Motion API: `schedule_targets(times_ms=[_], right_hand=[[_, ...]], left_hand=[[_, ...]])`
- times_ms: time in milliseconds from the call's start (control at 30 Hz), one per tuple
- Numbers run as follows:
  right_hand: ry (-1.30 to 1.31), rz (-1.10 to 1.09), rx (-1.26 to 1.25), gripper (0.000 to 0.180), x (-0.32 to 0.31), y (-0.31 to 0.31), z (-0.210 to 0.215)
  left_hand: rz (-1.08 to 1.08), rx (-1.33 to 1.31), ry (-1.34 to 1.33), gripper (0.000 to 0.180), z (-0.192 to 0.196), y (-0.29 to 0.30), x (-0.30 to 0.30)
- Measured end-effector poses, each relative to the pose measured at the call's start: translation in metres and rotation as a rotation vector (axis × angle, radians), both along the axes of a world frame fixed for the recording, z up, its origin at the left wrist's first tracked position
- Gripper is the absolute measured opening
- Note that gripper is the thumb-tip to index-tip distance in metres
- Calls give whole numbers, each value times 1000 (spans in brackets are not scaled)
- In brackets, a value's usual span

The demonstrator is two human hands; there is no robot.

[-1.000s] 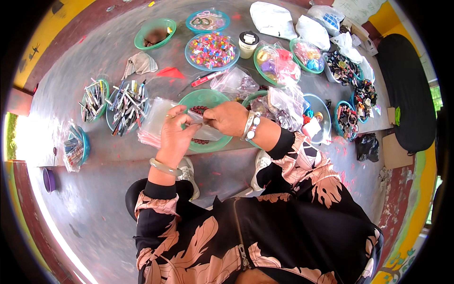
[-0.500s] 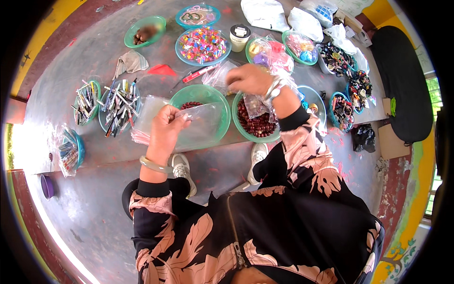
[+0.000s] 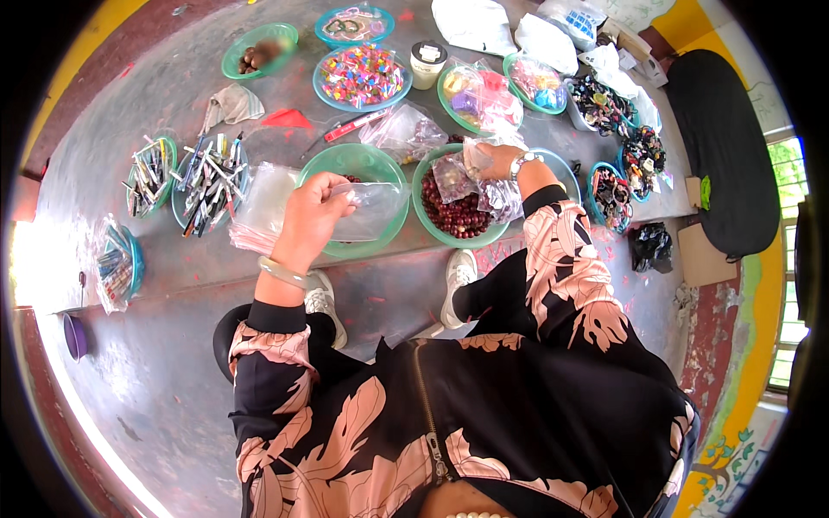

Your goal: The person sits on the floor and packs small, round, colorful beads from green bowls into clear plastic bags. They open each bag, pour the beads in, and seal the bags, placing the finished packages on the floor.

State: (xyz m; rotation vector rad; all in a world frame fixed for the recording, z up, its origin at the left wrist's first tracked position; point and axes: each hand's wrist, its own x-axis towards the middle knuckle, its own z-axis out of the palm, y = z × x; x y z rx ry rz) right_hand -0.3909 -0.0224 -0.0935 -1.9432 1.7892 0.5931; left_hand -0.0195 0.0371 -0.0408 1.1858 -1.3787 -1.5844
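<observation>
My left hand (image 3: 313,214) pinches a clear plastic bag (image 3: 367,209) over a green bowl (image 3: 352,161) that is nearly bare inside. My right hand (image 3: 490,159) has reached right and holds a small clear bag (image 3: 453,177) above a second green bowl (image 3: 426,205) filled with dark red beads (image 3: 460,216). More crumpled clear bags hang under my right wrist (image 3: 499,197). A stack of flat clear bags (image 3: 263,207) lies just left of my left hand.
Several bowls crowd the grey table: colourful beads (image 3: 363,73), brown nuts (image 3: 256,53), pens and small sticks (image 3: 210,180), bracelets (image 3: 615,186). A white jar (image 3: 426,62), a red pen (image 3: 354,126) and white bags (image 3: 471,24) lie beyond. My white shoes (image 3: 458,274) show below the table edge.
My right hand left the bag held with the left hand, moved right to the bead bowl and took hold of a small bag there. My left hand stayed on its bag.
</observation>
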Motion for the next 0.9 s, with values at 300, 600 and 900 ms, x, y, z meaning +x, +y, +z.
schedule_targets(times_ms=[300, 600, 900], right_hand=[[-185, 11, -222, 49, -71, -21, -34], [-1529, -1136, 9, 31, -102, 0, -21], [-1920, -902, -64, 33, -39, 3, 54]], left_hand=[[-45, 4, -9, 16, -5, 0, 3], [-23, -7, -21, 14, -10, 2, 9], [-58, -15, -61, 20, -6, 7, 6]])
